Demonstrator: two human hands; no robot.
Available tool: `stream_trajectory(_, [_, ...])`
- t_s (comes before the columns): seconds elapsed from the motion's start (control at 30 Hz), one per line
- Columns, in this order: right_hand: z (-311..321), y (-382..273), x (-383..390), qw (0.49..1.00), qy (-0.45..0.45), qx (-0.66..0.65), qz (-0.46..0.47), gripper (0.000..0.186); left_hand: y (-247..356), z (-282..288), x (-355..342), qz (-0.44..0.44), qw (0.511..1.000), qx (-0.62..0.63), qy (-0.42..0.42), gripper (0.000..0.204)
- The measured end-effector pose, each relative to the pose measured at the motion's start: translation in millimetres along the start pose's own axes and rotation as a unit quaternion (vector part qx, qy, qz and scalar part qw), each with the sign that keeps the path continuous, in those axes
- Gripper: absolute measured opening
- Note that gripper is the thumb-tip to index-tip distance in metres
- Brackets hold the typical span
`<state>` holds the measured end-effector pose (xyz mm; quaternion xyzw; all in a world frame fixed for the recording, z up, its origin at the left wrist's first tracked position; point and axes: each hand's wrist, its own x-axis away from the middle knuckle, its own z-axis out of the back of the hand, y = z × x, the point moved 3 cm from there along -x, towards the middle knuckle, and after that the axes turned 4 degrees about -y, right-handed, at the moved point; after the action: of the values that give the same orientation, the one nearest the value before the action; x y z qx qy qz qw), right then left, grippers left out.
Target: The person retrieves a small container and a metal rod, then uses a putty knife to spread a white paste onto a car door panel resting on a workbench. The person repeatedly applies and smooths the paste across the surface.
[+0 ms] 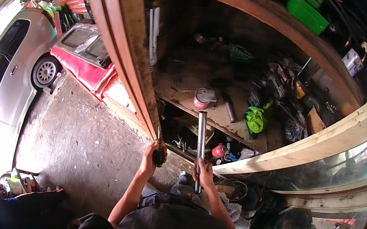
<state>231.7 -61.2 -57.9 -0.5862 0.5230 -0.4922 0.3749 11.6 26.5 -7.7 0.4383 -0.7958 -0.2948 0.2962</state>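
My left hand (150,160) grips a screwdriver (158,157) by its dark handle, its tip upward beside the lower end of the wooden door frame (134,77). In my right hand (203,173) is a long silver metal bar (200,135), held upright with its top in front of the cabinet shelf (181,96). Beyond the bar on that shelf sit a red and white can (202,99), a short metal tube (230,110) and a bright green bundle (255,120).
A silver car (13,90) stands on the concrete floor (54,134) at left, beside red-draped stored panels (78,65). The cabinet holds dark tools and clutter (281,86). A white-framed glass door (310,146) curves along the right. Assorted items (18,185) lie at lower left.
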Motion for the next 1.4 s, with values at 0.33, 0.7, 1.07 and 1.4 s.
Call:
stream_trajectory(0.33, [-144.8, 8.4, 0.3, 0.998, 0.032, -0.044, 0.016, 0.03, 82.0, 93.9, 74.1, -0.07, 0.996, -0.014, 0.048, 0.021])
stream_trajectory(0.7, [-296.5, 38.6, -28.1, 1.0, 0.003, -0.019, 0.021, 0.03, 154.6, 242.2, 156.4, -0.075, 0.986, 0.027, 0.144, 0.022])
stream_trajectory(1.07, [-339.9, 47.0, -104.7, 0.999, 0.008, -0.013, 0.034, 0.024, 202.6, 285.3, 95.4, -0.058, 0.991, 0.04, 0.114, 0.02])
stream_trajectory(1.4, [-379.0, 33.2, -219.3, 0.993, 0.086, -0.026, 0.082, 0.023, 279.9, 321.7, -16.3, -0.043, 0.995, -0.022, 0.091, 0.019])
